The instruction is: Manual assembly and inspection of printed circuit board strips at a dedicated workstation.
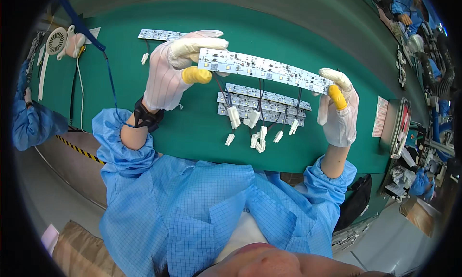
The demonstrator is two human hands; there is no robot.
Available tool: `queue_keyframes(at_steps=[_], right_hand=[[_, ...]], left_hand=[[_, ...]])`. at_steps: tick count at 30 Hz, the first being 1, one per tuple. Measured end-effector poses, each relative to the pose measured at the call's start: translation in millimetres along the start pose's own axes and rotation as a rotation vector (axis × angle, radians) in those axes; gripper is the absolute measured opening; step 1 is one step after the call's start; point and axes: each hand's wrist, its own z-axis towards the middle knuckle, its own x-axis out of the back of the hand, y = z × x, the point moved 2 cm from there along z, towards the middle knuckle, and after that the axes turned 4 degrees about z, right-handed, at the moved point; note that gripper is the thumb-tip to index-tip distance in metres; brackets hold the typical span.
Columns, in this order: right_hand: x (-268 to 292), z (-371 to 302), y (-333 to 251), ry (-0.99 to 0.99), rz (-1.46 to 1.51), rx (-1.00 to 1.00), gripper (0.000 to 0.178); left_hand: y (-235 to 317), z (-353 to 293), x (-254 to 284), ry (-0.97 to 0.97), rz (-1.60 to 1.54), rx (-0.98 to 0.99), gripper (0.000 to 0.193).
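Observation:
A long white LED circuit board (262, 67) is raised above the green mat, its component side showing. My left hand (180, 65), in a striped white glove with a yellow fingertip cover, pinches its left end. At the right end my right hand (340, 101), gloved the same way, grips it between thumb and fingers. Wires with white connectors (234, 117) dangle beneath the board. Below it on the mat lie several similar boards (267, 96) in a stack, with loose white connectors (260, 141) at their near side. Another board (159, 34) lies beyond my left hand, partly covered by it.
A white fan (57, 41) stands at the far left of the green mat (192, 137). A blue coiled cord (82, 24) runs to my left wrist strap (145, 115). A round metal tin (398, 127) and a printed sheet (380, 115) sit at the right edge. Other people work on both sides.

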Motion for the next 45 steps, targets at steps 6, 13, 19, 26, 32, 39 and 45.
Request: queue_keyframes(at_steps=[6, 13, 19, 26, 32, 39, 45], right_hand=[[-4.3, -3.3, -3.6, -0.002, -0.044, 0.014, 0.032], [-5.5, -4.6, -2.4, -0.092, 0.078, 0.041, 0.034], [-2.6, -1.6, -1.8, -0.052, 0.126, -0.011, 0.032], [-0.2, -0.6, 1.2, -0.051, 0.017, 0.007, 0.040], [-1.1, -2.4, -4.1, 0.004, -0.121, -0.028, 0.048], [-4.4, -4.5, -3.5, -0.125, 0.005, 0.090, 0.044], [-9.2, -6.7, -11.2, -0.254, 0.020, -0.016, 0.065]], left_hand=[[4.7, -1.1, -5.5, 0.087, -0.221, 0.240, 0.046], [-1.8, 3.5, -3.4, 0.079, -0.137, 0.281, 0.047], [-0.6, 1.5, -3.3, 0.045, -0.208, 0.254, 0.055], [-0.8, -4.3, -2.0, 0.056, -0.384, 0.213, 0.061], [2.6, -1.7, -2.6, 0.026, -0.242, 0.151, 0.056], [1.3, 6.7, -6.6, 0.109, -0.094, 0.370, 0.045], [-11.9, 6.2, -4.6, 0.022, -0.023, 0.447, 0.037]])
